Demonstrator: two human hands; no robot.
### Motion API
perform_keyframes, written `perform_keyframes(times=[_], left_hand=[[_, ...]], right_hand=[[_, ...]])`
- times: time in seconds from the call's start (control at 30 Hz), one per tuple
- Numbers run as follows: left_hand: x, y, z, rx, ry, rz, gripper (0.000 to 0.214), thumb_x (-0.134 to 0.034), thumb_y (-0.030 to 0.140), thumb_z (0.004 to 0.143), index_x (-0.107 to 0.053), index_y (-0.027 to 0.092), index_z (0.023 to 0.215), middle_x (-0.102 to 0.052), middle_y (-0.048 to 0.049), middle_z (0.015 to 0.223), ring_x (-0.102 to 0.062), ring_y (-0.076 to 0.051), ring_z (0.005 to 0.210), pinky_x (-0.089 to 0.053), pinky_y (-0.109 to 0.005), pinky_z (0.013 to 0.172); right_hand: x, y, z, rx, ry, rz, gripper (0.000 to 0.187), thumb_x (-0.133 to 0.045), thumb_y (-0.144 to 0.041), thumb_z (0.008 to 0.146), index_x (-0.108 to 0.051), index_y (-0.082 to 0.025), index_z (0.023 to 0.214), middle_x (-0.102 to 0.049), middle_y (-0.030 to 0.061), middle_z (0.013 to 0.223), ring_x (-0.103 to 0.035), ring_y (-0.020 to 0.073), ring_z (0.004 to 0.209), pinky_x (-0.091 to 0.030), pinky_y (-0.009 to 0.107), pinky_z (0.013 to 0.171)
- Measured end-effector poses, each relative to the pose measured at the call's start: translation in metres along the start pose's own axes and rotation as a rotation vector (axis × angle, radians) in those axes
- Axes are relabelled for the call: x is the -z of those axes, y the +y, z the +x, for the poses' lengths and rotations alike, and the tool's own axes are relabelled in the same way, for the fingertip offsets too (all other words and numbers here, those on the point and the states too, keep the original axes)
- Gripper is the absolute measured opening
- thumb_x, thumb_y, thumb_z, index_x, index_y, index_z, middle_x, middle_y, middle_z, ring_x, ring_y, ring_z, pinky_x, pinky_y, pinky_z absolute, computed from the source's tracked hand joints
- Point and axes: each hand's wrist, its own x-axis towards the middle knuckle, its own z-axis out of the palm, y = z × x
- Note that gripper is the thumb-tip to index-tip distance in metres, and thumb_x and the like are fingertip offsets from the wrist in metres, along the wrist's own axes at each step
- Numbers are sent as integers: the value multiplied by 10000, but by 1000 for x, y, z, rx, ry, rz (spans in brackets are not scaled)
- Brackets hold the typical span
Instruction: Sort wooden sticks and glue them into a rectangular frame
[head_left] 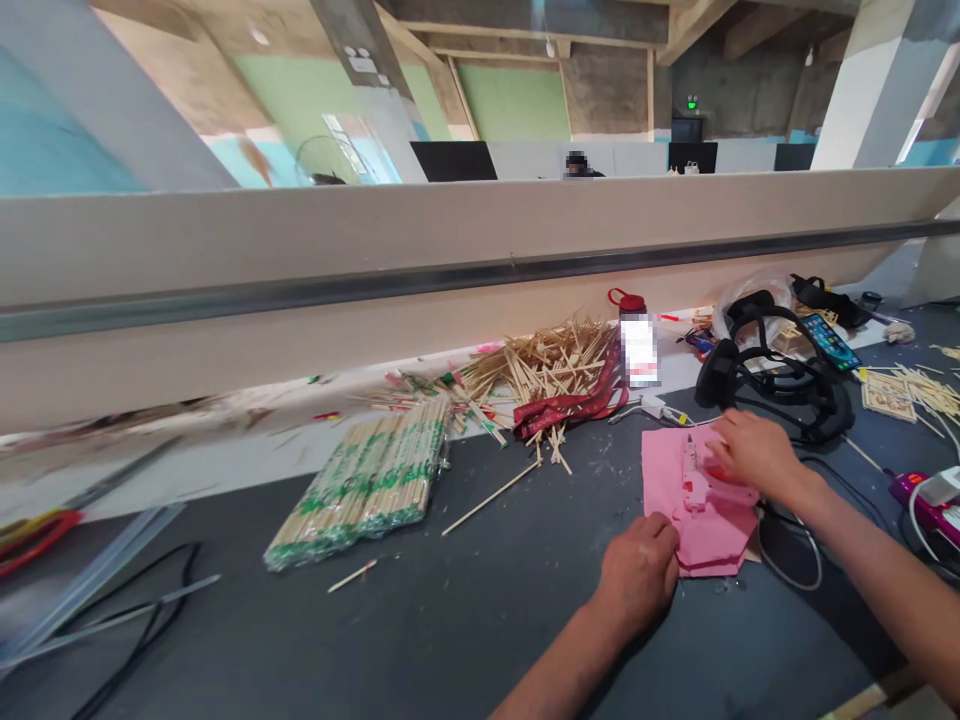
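A pink glue gun lies on a pink sheet, its nozzle toward the far side of the table. My right hand reaches over the gun's right side, fingers bent downward and somewhat apart; whether the fingertips touch the gun or the sheet is hard to see. At the sheet's near left edge, my left hand rests with its fingers curled together on the edge. The thumb and the undersides of those fingers are hidden.
A wrapped bundle of sticks lies left, before a loose stick pile with a red strap. A bottle, black headset and phone stand or lie behind. Scissors lie far left; a low partition runs behind.
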Motion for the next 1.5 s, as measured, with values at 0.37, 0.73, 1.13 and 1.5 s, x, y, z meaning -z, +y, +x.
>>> perform_keyframes(times=[0.37, 0.73, 1.13, 1.5], left_hand=[[-11, 6, -19, 95, 77, -43, 151, -455, 143, 848, -597, 193, 855, -635, -43, 904, -597, -150, 739, -423, -259, 615], [-12, -2, -12, 97, 107, -108, 188, -441, 153, 863, -620, 210, 870, -630, -25, 878, -613, -134, 722, -429, -237, 612], [-11, -3, -11, 66, 105, -54, 221, -420, 180, 890, -636, 214, 916, -633, -29, 909, -619, -143, 742, -438, -243, 605], [-12, -13, -10, 4, 152, -30, 261, -374, 209, 913, -634, 228, 934, -630, -19, 897, -631, -132, 689, -458, -229, 576]], right_hand=[[-22, -16, 137, -114, -169, 287, 272, -479, -260, 896, -629, -127, 1080, -676, 160, 1093, -624, 250, 1016, -449, 296, 783], [132, 39, 153, -10, 248, 1392, 170, -596, -307, 857, -539, -178, 952, -669, 27, 882, -643, 102, 626, -448, 187, 502], [224, 52, 117, 6, 786, 1403, 162, -404, -264, 959, -453, -209, 814, -479, -65, 600, -317, 35, 421, -230, 205, 441], [241, 164, 63, -303, 827, 224, 486, -383, -379, 925, -517, 31, 1149, -642, 160, 943, -444, -17, 613, -276, 235, 584]])
